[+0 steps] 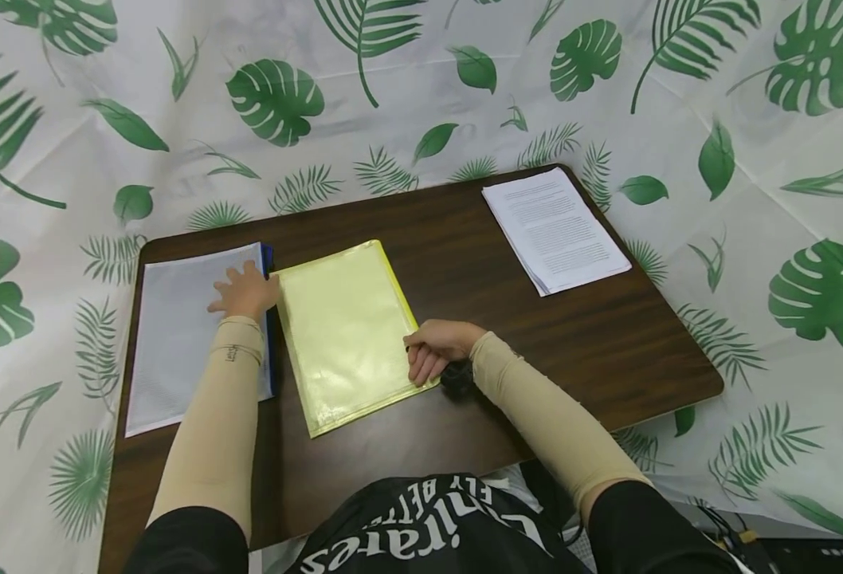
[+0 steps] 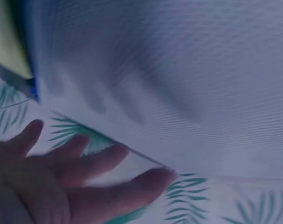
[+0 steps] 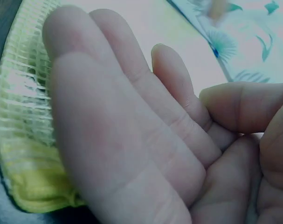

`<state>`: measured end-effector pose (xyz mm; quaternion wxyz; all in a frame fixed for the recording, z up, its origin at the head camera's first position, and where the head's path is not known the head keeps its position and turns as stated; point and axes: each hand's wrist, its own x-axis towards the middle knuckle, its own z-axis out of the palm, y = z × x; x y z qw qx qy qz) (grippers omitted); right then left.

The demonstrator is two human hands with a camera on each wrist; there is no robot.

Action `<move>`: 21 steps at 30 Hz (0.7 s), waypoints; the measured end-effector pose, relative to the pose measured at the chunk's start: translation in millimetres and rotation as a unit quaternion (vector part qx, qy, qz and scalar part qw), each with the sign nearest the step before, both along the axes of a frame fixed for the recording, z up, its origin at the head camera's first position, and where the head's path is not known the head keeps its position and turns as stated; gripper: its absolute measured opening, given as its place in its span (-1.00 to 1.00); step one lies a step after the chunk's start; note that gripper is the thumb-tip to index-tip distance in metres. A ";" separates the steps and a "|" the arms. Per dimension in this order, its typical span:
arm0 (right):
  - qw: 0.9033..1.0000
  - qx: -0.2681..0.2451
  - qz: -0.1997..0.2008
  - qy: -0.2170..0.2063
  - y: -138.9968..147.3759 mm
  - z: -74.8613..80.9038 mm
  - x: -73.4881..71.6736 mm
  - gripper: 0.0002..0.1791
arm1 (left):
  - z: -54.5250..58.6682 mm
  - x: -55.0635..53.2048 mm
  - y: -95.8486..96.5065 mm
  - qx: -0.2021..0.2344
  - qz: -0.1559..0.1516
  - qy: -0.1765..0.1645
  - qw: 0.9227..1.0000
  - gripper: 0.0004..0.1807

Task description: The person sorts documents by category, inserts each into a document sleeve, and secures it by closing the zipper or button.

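A yellow mesh zipper pouch lies flat on the table, a brighter yellow strip along its right side. My right hand has its fingers curled at that right edge, thumb and forefinger pinching there; the exact spot pinched is hidden. In the right wrist view the curled fingers cover much of the pouch. To the left lies a whitish mesh pouch with a blue edge. My left hand is over its upper right part with fingers spread, next to the yellow pouch's upper left corner.
A stack of printed sheets lies at the far right of the dark wooden table. A leaf-patterned white cloth hangs behind and around the table. Cables are at the lower right, off the table.
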<state>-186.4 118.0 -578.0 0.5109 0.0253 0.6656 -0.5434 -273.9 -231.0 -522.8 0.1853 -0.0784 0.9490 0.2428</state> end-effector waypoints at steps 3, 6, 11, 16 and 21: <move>1.000 0.000 -0.022 -0.004 15.9 0.1 0.6 -0.52 | -11.4 10.5 1.8 -0.004 -0.010 -0.077 0.997 0.00; 0.999 0.001 -0.032 -0.006 25.3 2.2 2.2 -0.53 | -25.3 14.1 7.5 0.000 -0.027 -0.078 0.997 0.05; 0.999 -0.006 -0.047 -0.018 32.3 0.5 5.2 -0.53 | -38.8 14.4 9.4 -0.014 -0.071 -0.030 0.997 -0.13; 0.998 -0.002 -0.058 -0.027 39.9 0.0 6.5 -0.53 | -41.7 12.6 2.5 -0.013 -0.129 -0.039 0.991 -0.28; 0.997 -0.004 -0.064 -0.036 40.6 1.4 4.5 -0.54 | -40.9 13.5 -6.8 -0.011 -0.153 -0.028 0.988 -0.30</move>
